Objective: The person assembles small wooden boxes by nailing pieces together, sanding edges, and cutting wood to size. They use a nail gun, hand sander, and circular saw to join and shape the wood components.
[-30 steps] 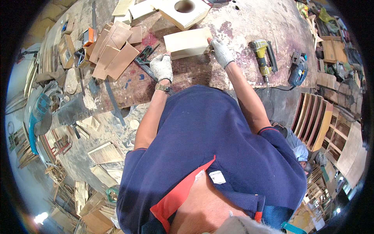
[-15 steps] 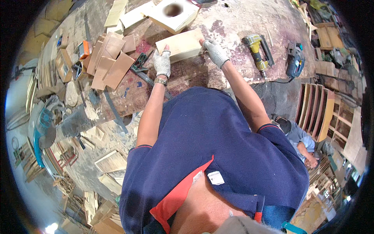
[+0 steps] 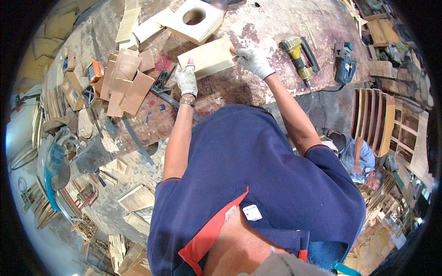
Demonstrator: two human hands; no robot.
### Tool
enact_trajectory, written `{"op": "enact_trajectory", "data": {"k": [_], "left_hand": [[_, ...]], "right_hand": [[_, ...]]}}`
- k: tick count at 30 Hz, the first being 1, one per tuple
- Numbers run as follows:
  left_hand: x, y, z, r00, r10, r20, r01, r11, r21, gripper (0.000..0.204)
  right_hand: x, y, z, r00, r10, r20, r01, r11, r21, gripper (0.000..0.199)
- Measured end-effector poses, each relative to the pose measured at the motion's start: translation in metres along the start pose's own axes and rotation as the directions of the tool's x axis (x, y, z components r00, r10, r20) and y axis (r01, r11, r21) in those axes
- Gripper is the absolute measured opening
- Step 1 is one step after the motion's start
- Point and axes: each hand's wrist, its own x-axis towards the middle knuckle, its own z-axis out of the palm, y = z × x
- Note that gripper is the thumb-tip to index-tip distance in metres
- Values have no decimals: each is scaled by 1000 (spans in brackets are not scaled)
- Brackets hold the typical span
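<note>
Two gloved hands are on one pale wooden block (image 3: 209, 59), which sits on the stained tabletop (image 3: 271, 27) just on your side of the larger square board with a round hole (image 3: 195, 20). Judge that block as stiff and fairly light for its bulk: a flat, plain-sawn rectangular piece, not fragile, with dry faces that should grip well under cloth gloves, though its corners could catch. Its short ends look like the sound places to hold, and that is where you have it. Your left hand (image 3: 187, 79) is at the end nearer the stack of brown panels (image 3: 125, 83), fingers curled shut against the block's edge, forearm running straight up from your chest. Your right hand (image 3: 252, 60) closes on the opposite end, toward the yellow nail gun (image 3: 298, 57), wrist bent inward and elbow out. Whether the block is lifted or resting flat cannot be told.
</note>
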Motion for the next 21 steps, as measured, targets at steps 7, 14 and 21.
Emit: {"op": "enact_trajectory", "data": {"k": [7, 14, 21], "left_hand": [[-1, 2, 1, 1000, -23, -1, 23, 1000, -8, 31], [-3, 3, 0, 999, -40, 5, 41, 999, -29, 32], [-2, -1, 1, 999, -39, 8, 39, 998, -40, 38]], "right_hand": [[-1, 20, 5, 998, -52, -25, 54, 996, 70, 32], [2, 28, 10, 1000, 2, 14, -4, 990, 138, 36], [-12, -3, -3, 944, 328, -17, -305, 894, 328, 39]]}}
